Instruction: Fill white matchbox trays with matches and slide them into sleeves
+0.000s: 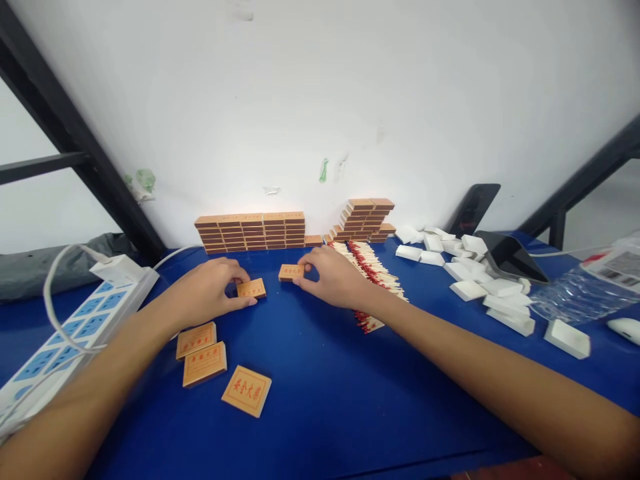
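Note:
My left hand has its thumb and fingers closed round a small orange matchbox low over the blue table. To its right, my right hand pinches another matchbox by its right end. Between the two boxes there is a narrow gap. Behind them, a long stack of matchboxes stands against the wall, and a stepped stack rises farther right. Nearer my left forearm lie two overlapping matchboxes and one flat orange matchbox piece with red print.
Red-tipped matches lie in a pile partly behind my right forearm. White matchbox trays are scattered to the right, near a black phone leaning on the wall. A white power strip with cables runs along the left.

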